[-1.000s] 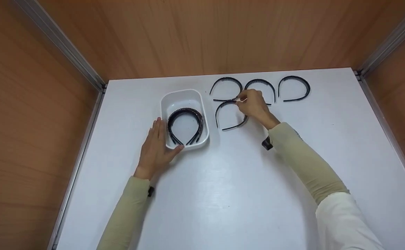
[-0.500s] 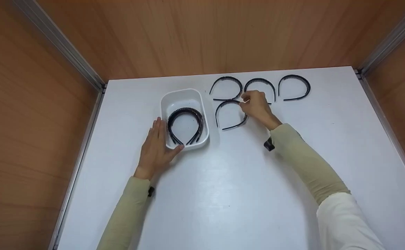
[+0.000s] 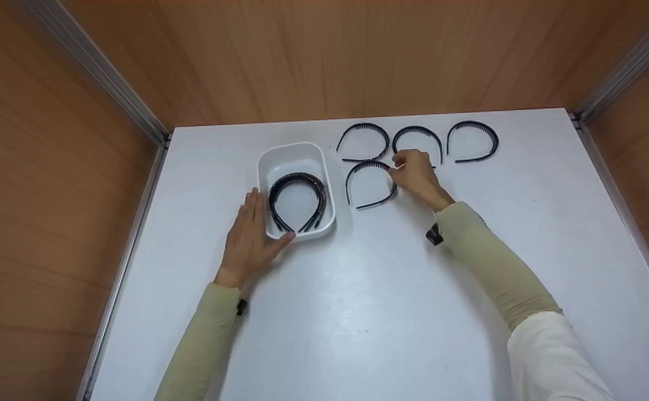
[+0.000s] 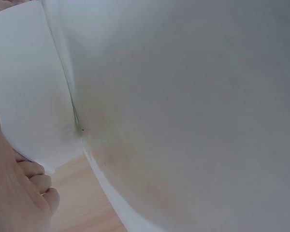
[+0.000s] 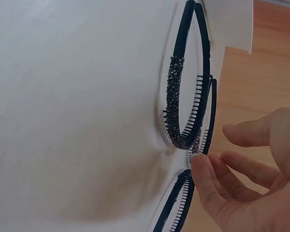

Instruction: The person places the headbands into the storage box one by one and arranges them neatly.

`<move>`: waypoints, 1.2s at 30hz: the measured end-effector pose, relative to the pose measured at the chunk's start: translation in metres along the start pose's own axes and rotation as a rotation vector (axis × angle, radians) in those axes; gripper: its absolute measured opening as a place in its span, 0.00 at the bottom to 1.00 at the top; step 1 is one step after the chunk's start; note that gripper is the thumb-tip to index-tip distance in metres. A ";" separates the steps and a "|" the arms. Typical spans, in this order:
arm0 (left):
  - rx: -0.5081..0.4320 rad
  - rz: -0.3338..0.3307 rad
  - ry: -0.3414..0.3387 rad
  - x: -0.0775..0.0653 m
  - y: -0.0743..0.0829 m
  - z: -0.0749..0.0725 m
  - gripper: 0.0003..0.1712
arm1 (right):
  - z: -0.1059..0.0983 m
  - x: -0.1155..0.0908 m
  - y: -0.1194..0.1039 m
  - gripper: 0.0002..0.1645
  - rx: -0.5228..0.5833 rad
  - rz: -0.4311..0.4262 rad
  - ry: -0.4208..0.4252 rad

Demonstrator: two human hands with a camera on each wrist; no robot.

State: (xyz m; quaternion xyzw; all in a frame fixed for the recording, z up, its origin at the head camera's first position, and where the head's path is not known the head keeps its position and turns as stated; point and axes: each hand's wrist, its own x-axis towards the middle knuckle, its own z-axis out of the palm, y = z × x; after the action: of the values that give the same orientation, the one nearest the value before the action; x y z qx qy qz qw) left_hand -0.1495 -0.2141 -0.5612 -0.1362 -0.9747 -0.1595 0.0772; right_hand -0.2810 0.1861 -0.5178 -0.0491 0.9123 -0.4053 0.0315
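In the head view my left hand (image 3: 249, 236) lies flat along the left side and near corner of a white plastic tub (image 3: 266, 161), fingers straight, thumb at its front rim. Several dark headbands (image 3: 273, 203) lie nested inside the tub. My right hand (image 3: 420, 177) is between a near black headband (image 3: 369, 206) and the one behind it (image 3: 416, 129). The right wrist view shows the right hand (image 5: 251, 169) with thumb and fingers apart, nothing held between them. One fingertip is right by the end of a toothed headband (image 5: 195, 111) with a glittery, beaded stretch.
Two more black headbands stand out at the back edge, one at the left (image 3: 363, 126) and one at the right (image 3: 491, 136). Wood-grain panels (image 3: 357, 55) wall in the white table (image 3: 346, 312) at the back and sides.
My right hand has drawn back slightly to the right and toward me, and its pinched fingertips have come away from the headbands. The left hand, tub and headbands stay in place.
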 end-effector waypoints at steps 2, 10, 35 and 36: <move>-0.001 0.000 -0.005 -0.001 0.000 0.000 0.69 | 0.001 -0.001 0.001 0.22 -0.005 0.007 0.001; -0.016 0.003 -0.007 -0.002 0.000 0.000 0.69 | 0.004 -0.004 0.008 0.21 -0.004 0.024 -0.002; -0.044 -0.021 -0.018 -0.001 -0.001 0.001 0.69 | 0.012 -0.003 0.020 0.21 -0.018 0.048 -0.018; -0.043 -0.024 -0.020 -0.001 -0.001 0.001 0.70 | 0.012 -0.003 0.020 0.21 -0.014 0.053 -0.020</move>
State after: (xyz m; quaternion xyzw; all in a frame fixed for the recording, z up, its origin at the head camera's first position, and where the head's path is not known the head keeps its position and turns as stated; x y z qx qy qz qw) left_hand -0.1492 -0.2151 -0.5622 -0.1280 -0.9733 -0.1800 0.0624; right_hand -0.2786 0.1908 -0.5405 -0.0291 0.9158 -0.3973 0.0511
